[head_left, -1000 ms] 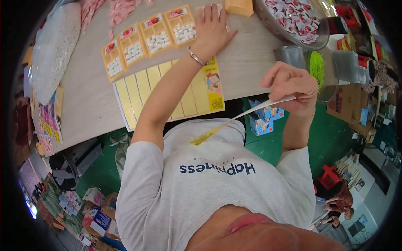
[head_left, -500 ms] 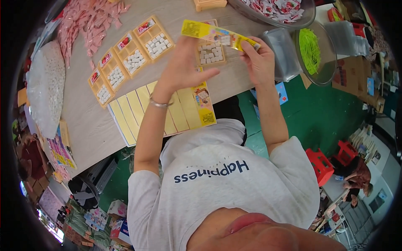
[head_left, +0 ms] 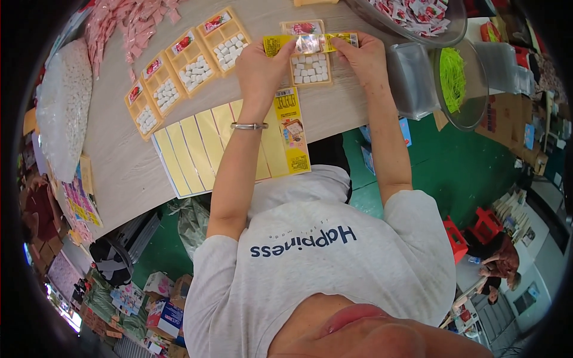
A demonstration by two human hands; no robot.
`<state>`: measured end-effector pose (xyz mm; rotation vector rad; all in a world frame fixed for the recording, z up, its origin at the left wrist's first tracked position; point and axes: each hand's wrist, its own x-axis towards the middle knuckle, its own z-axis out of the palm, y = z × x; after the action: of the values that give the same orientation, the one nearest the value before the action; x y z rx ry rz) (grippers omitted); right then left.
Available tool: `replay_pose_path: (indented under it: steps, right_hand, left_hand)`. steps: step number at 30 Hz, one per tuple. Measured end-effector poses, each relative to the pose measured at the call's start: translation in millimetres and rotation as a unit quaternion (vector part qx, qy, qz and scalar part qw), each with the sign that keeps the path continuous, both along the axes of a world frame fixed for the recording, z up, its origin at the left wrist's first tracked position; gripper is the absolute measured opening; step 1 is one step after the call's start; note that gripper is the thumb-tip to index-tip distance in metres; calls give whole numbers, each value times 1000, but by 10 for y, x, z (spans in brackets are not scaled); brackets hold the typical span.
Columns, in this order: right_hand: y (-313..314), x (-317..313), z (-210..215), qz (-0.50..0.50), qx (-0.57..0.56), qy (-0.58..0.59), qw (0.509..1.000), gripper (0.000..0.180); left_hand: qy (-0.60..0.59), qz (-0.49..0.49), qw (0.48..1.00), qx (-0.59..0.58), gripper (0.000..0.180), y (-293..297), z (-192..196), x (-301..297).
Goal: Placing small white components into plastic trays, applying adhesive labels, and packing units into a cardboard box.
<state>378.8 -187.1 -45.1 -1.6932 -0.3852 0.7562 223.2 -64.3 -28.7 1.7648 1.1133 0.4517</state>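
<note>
Head view: hands (head_left: 310, 56) on yellow strip (head_left: 309, 42)

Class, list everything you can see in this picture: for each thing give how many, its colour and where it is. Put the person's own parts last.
Sticker strip: one, yellow, held over a tray.
Filled trays: five, orange with white pieces, on the table.
Sticker sheet: one, yellow, near table edge.
Sachets: many, pink, upper left.
Bag: one, white, left.
Bowl: one, clear with green shreds, right.
Bracelet: one, silver, left wrist.
Left hand: holds strip's left end.
Right hand: holds strip's right end.
</note>
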Motion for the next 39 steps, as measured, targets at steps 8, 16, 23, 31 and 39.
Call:
replay_pose_path:
  steps: [8, 16, 23, 31, 39]
  right_hand:
    - [50, -21, -96, -16, -114, -223, 968, 32]
    - [-95, -119, -79, 7, -209, -341, 917, 53]
    - [-237, -156, -71, -23, -192, -317, 929, 50]
    - [-260, -170, -56, -33, -159, -275, 948, 42]
    - [-277, -442, 302, -59, 215, 232, 947, 22]
  left_hand:
    - [43, -3, 997, 60, 36, -26, -64, 79]
    - [115, -50, 992, 3, 38, -27, -41, 137]
    - [72, -50, 981, 172, 38, -227, -171, 258]
    - [-73, -32, 987, -136, 36, -37, -261, 226]
    - [-324, 8, 883, -340, 27, -209, 433, -217]
